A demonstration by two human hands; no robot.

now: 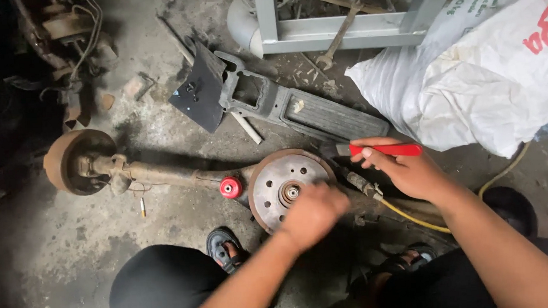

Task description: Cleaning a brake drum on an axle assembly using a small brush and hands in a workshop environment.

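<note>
our fingers first: the left hand (313, 213) is curled into a loose fist, blurred, and it rests against the lower right edge of the rusty brake disc (276, 186); we cannot tell if it grips something small inside. going from the left, we see a rusty brake drum (77, 161) on the dirty concrete floor (36, 260), joined by a rusty axle beam (169, 175) to the disc. a red round cap (230, 187) sits on the beam just beside the disc. behind it lies a dark footboard (309, 111) with a black flap (199, 89). our right hand (409, 172) is closed around a tool with a red handle (389, 149). a yellow hose (415, 218) passes under this hand. a white sack (488, 74) stands at the far right.
</note>
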